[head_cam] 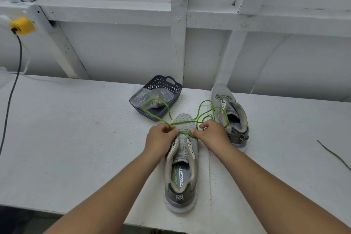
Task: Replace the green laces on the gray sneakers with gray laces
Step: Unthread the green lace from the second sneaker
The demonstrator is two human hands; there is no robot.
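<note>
The near sneaker (pixel 181 159) sits on the table (pixel 76 129) with its green lace (pixel 182 122) pulled out of all but the lowest eyelets — both hands work there. The left hand (pixel 160 139) pinches one strand, and the right hand (pixel 210 133) has a closed grip on the other. The far sneaker (pixel 230 115) looks already unlaced, and another green lace (pixel 334 155) lies at the right. Gray laces seem to wait, bagged, in the basket (pixel 161 89) — none threaded yet.
</note>
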